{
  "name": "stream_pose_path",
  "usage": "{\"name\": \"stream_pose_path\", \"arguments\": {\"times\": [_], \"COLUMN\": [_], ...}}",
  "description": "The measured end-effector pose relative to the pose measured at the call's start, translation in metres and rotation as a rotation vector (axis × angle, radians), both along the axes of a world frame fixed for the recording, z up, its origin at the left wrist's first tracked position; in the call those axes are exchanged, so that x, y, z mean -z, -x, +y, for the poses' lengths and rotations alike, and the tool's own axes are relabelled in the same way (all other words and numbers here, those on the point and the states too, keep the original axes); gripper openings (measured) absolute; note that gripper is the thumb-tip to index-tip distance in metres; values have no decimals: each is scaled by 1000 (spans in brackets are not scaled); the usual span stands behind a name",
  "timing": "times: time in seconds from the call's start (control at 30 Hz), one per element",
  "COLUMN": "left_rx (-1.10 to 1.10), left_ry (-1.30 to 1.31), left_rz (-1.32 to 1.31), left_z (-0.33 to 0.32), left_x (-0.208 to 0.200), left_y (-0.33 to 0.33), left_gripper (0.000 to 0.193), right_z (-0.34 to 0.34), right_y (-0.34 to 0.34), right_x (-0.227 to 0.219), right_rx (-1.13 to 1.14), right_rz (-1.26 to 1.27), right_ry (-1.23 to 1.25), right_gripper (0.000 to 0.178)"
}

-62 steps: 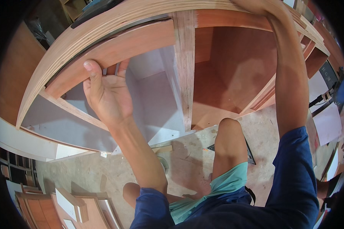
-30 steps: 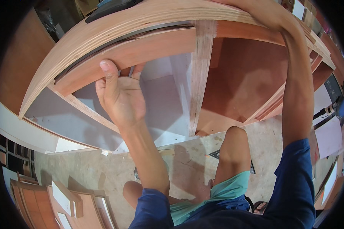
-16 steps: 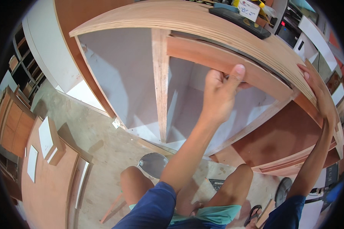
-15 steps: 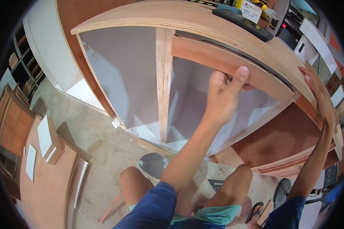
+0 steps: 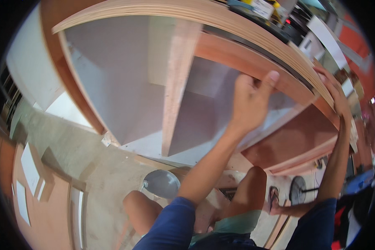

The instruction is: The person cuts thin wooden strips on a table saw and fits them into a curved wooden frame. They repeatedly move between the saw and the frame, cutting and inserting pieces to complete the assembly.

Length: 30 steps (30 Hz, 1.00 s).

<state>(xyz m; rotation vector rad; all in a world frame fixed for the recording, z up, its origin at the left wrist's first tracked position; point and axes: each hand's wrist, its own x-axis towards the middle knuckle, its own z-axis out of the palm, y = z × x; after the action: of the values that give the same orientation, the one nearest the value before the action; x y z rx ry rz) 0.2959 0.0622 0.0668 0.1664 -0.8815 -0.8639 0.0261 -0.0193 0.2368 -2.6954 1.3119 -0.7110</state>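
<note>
In front of me stands a wooden cabinet with pale grey inner walls and an upright plywood divider (image 5: 180,83). My left hand (image 5: 253,100) grips the lower edge of a reddish-brown wooden strip (image 5: 227,54), which spans the top of the right-hand compartment. Its thumb lies against the strip's front, while the other fingers are curled and mostly hidden. At the cabinet's right end, my right hand (image 5: 334,91) rests with fingers stretched over the edge of the thick plywood top (image 5: 154,9). A narrow dark gap runs between strip and top.
A grey bucket (image 5: 161,184) stands on the floor by my knees. White-faced pieces (image 5: 32,168) lie on a brown board (image 5: 37,212) at left. A black fan (image 5: 297,191) and a sandalled foot (image 5: 274,202) are at lower right. Several items sit on the cabinet top.
My view has turned, so the cabinet and floor items sit further left. My left hand stays on the strip, and my right hand stays at the cabinet top's right end.
</note>
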Motion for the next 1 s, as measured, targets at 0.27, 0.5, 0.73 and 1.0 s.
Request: {"name": "stream_pose_path", "arguments": {"times": [0.27, 0.5, 0.73, 1.0], "left_rx": [-136, -187, -212, -182], "left_ry": [-102, -58, -34, 54], "left_rz": [95, -107, -62, -64], "left_z": [-4, 3, 6, 40], "left_x": [2, 4, -1, -3], "left_y": [11, -3, -1, -6], "left_gripper": [33, 56, 55, 51], "right_z": [-17, 0, -18, 71], "right_y": [18, 14, 31, 23], "right_x": [0, 2, 0, -11], "right_rx": [-43, 19, -185, 4], "right_rz": [164, 177, 318, 184], "right_ry": [61, 119, 379, 237], "right_gripper": [49, 61, 54, 59]}}
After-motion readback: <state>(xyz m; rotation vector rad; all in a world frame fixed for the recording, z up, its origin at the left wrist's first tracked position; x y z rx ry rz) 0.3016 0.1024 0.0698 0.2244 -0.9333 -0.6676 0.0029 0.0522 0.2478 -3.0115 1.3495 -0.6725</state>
